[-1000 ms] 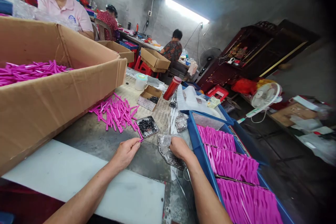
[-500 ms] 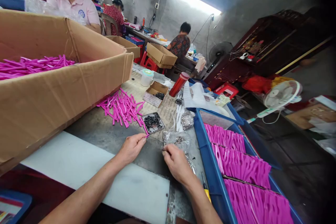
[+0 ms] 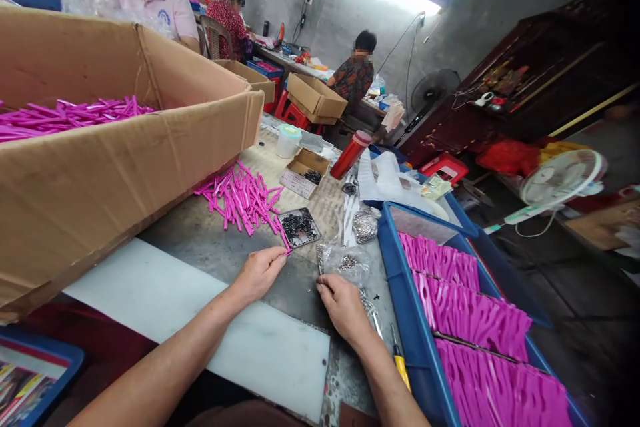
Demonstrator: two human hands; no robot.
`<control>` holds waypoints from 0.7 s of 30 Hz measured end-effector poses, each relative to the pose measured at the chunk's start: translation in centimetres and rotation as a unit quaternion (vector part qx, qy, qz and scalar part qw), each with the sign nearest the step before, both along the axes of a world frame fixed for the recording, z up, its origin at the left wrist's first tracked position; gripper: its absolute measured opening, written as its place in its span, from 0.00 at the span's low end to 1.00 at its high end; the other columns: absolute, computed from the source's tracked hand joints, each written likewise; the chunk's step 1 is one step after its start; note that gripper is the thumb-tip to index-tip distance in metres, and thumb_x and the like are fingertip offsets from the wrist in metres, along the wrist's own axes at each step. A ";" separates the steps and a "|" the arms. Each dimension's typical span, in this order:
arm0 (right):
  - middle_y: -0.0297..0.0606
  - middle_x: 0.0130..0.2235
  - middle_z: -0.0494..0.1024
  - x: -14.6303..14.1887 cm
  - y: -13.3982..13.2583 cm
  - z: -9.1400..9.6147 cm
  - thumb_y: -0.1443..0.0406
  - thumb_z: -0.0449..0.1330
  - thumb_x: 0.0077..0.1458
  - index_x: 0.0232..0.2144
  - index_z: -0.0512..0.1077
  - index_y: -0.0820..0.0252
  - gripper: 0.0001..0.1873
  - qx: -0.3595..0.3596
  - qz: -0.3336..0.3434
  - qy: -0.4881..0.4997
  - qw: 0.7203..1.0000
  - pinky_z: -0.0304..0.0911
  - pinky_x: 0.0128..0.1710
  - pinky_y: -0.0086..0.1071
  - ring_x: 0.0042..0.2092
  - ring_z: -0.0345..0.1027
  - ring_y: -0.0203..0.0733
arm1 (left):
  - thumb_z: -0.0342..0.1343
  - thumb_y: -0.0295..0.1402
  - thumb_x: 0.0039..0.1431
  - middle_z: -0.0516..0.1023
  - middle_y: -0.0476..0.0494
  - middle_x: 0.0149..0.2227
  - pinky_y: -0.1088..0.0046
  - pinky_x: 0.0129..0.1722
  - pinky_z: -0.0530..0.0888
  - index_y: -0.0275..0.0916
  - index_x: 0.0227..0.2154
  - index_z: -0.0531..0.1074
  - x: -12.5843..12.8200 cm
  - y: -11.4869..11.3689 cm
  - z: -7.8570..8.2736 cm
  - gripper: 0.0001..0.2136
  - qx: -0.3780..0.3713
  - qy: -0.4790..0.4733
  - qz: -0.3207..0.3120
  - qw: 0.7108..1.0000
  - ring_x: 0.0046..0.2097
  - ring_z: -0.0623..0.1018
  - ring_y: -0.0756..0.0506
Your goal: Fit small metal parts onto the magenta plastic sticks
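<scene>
My left hand point(image 3: 261, 272) is closed in a pinch, with the end of a magenta plastic stick point(image 3: 289, 251) showing at its fingertips. My right hand point(image 3: 343, 303) is also pinched shut, beside a clear plastic bag of small metal parts point(image 3: 350, 263); anything in its fingers is too small to make out. Just beyond the left hand lies a square tray of small black parts point(image 3: 300, 227). To its left, a loose pile of magenta sticks point(image 3: 243, 197) spreads over the worktable point(image 3: 190, 227).
A large cardboard box point(image 3: 125, 153) of magenta sticks stands left. On the right, a blue crate point(image 3: 415, 347) holds rows of magenta pieces; a yellow-handled tool point(image 3: 401, 370) lies beside it. Farther back are a small carton point(image 3: 297, 181), a lidded tub point(image 3: 289, 142) and a red flask point(image 3: 351, 155). Several people sit beyond.
The view has shifted slightly, so most things sit a little farther right. Both hands keep their pinched shape and nearly the same places over the table.
</scene>
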State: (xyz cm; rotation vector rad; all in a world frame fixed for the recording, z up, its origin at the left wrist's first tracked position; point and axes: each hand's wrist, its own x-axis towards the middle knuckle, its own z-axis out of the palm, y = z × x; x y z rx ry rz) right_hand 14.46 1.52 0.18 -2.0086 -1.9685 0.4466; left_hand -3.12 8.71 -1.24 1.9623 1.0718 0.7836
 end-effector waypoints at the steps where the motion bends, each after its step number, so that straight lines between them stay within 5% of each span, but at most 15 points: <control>1: 0.38 0.32 0.73 0.0 0.0 0.0 0.70 0.49 0.50 0.30 0.70 0.62 0.09 -0.006 0.003 -0.005 1.000 0.57 0.35 0.26 0.35 0.65 0.37 | 0.41 0.31 0.54 0.66 0.52 0.21 0.79 0.26 0.62 0.35 0.30 0.70 0.0 0.0 0.0 0.13 0.000 -0.001 0.001 1.000 0.25 0.66 0.51; 21: 0.43 0.32 0.73 -1.8 0.8 0.0 0.69 0.47 0.50 0.30 0.68 0.63 0.09 -0.102 0.036 -0.177 0.978 0.55 0.31 0.29 0.35 0.66 0.43 | 0.45 0.30 0.52 0.69 0.48 0.25 0.77 0.30 0.64 0.35 0.32 0.72 0.0 -0.1 0.0 0.10 0.018 -0.023 -0.009 1.000 0.28 0.69 0.50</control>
